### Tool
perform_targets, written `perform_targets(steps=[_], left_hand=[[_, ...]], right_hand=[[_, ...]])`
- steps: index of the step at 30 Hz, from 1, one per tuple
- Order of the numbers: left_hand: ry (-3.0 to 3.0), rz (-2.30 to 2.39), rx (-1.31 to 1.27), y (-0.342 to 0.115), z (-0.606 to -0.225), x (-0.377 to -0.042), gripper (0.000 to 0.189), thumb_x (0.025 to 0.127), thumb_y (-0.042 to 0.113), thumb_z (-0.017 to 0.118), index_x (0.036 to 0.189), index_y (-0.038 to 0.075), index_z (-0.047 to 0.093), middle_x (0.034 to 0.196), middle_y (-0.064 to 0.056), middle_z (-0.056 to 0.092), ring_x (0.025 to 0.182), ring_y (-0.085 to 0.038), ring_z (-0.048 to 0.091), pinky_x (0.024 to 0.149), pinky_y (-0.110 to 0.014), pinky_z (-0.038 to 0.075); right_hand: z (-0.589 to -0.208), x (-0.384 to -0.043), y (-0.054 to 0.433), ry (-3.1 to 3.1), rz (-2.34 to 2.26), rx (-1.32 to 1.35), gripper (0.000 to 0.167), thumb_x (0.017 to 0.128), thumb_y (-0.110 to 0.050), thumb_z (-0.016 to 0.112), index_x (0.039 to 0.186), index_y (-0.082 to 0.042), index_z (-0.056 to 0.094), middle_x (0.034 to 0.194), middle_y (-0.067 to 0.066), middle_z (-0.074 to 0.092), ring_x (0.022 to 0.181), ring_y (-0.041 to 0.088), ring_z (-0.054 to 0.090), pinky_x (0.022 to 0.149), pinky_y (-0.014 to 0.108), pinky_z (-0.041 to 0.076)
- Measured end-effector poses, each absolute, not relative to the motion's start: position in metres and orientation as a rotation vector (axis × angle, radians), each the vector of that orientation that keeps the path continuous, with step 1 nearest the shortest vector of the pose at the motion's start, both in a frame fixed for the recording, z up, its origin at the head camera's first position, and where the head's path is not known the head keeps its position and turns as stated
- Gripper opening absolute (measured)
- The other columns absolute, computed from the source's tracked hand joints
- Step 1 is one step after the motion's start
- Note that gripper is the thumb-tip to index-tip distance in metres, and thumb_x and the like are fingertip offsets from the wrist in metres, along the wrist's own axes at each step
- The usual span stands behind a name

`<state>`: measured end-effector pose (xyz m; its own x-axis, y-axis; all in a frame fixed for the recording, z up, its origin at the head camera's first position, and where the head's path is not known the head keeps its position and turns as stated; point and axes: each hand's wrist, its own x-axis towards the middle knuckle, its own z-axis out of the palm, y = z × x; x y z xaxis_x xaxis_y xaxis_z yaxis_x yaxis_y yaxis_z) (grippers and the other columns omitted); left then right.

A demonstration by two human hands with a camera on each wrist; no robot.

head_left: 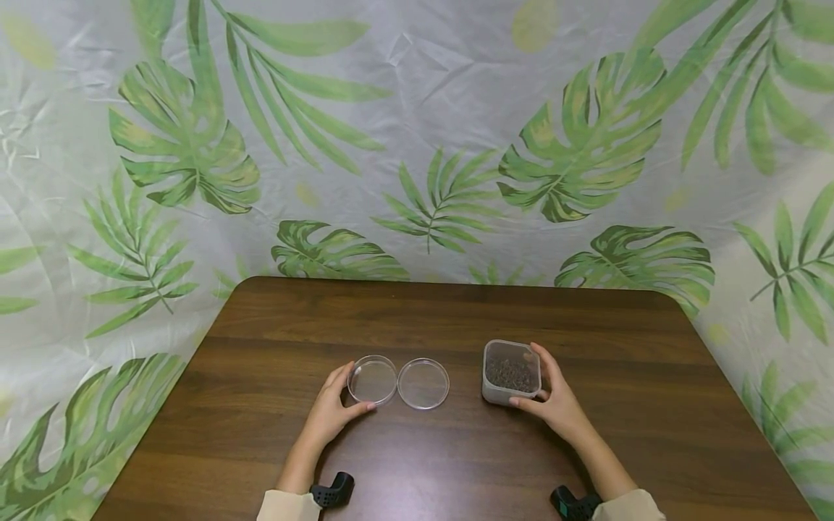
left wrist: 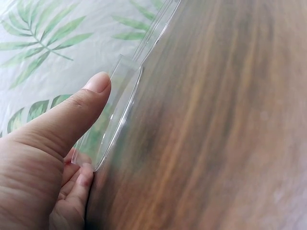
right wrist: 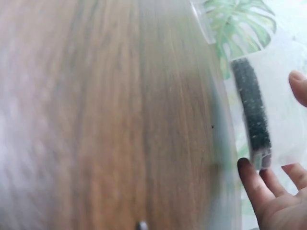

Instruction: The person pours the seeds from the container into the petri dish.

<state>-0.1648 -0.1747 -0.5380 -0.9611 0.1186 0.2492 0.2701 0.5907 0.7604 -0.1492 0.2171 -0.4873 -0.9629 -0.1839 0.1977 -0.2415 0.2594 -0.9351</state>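
Observation:
On the table, a clear round petri dish [head_left: 373, 380] sits between the thumb and fingers of my left hand [head_left: 329, 412], which grips it by its side wall. A second clear round dish half [head_left: 423, 384] lies right beside it. Farther right, my right hand [head_left: 557, 407] holds a translucent square plastic tub [head_left: 500, 395], thumb at the near side and fingers round the right side. Dark, soil-like granules [head_left: 511, 375] fill the tub's lower part; in the right wrist view they show as a dark band [right wrist: 253, 108] through its wall.
The brown wooden table [head_left: 443, 463] has rounded far corners. Behind and beside it hangs a pale cloth [head_left: 443, 87] printed with green leaves. Black devices [head_left: 334, 490] are strapped to both wrists, below light sleeves.

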Motion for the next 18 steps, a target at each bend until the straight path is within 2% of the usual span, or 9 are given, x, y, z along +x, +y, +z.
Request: perform_targets(steps=[5, 10, 12, 18], left_hand=[[-2.648, -1.309, -0.320, -0.174, -0.537, -0.164, 0.088, 0.062, 0.032, 0.082, 0.132, -0.002, 0.041, 0.128, -0.020, 0.043, 0.117, -0.034, 0.040, 0.096, -0.049, 0.031], [-2.653, -1.307, -0.315, -0.174, -0.537, -0.164, 0.088, 0.062, 0.031, 0.082, 0.132, -0.003, 0.040, 0.128, -0.020, 0.042, 0.118, -0.034, 0.040, 0.096, -0.048, 0.031], [-2.653, -1.306, -0.316, -0.174, -0.537, -0.163, 0.088, 0.062, 0.032, 0.081, 0.132, -0.003, 0.040, 0.128, -0.021, 0.042, 0.118, -0.034, 0.040, 0.096, -0.049, 0.031], [-2.653, -1.304, -0.314, -0.174, -0.538, -0.163, 0.089, 0.062, 0.032, 0.081, 0.132, -0.003, 0.040, 0.129, -0.021, 0.042, 0.118, -0.035, 0.040, 0.096, -0.049, 0.031]], right_hand=[[-0.483, -0.152, 0.216, -2.409, 1.835, 0.443, 0.094, 0.068, 0.000, 0.076, 0.142, -0.009, 0.018, 0.134, 0.024, 0.030, 0.110, 0.040, 0.038, 0.069, 0.027, 0.050], [-0.477, -0.155, 0.215, -2.455, 1.741, 0.434, 0.094, 0.069, -0.004, 0.077, 0.142, -0.010, 0.018, 0.136, 0.023, 0.029, 0.119, 0.038, 0.032, 0.079, 0.042, 0.045], [-0.474, -0.156, 0.214, -2.468, 1.710, 0.430, 0.094, 0.069, -0.005, 0.077, 0.142, -0.010, 0.018, 0.136, 0.022, 0.031, 0.120, 0.037, 0.030, 0.081, 0.044, 0.044], [-0.468, -0.157, 0.208, -2.463, 1.691, 0.444, 0.094, 0.067, -0.004, 0.078, 0.141, -0.008, 0.021, 0.133, 0.023, 0.035, 0.116, 0.037, 0.036, 0.076, 0.024, 0.045]])
